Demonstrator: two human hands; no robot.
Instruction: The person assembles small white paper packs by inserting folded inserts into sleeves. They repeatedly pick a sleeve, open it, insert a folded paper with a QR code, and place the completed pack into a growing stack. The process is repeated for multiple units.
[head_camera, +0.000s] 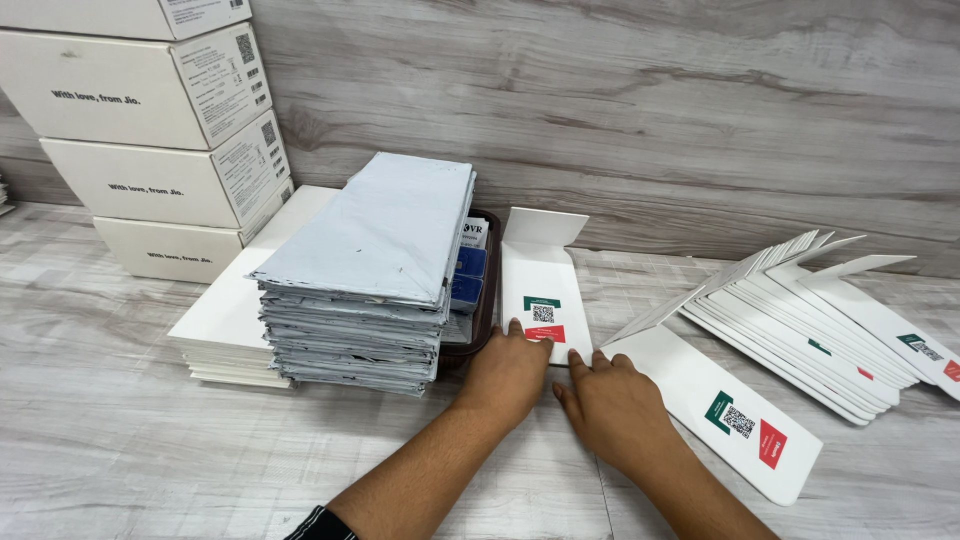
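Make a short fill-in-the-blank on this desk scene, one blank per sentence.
1. Both hands, left hand and right hand, press on a white paper ____ with its flap open.
2. The grey plastic mailer stack lies ____ of it.
3. The white cardboard boxes are stacked against the ____.

Missing: envelope; left; wall

I see a grey wood-grain tabletop (120, 440) backed by a wall of the same pattern. Far left on it sits a stack of white boxes (150, 130), then a low pile of flat white sheets (225, 330), a tall pile of grey mailer bags (365, 280) and a dark tray (488, 300) just beside it. Right of centre one white envelope (540, 290) lies flap-open, another white envelope (720, 410) lies near it, and a fanned row of envelopes (810, 310) overlaps at far right.
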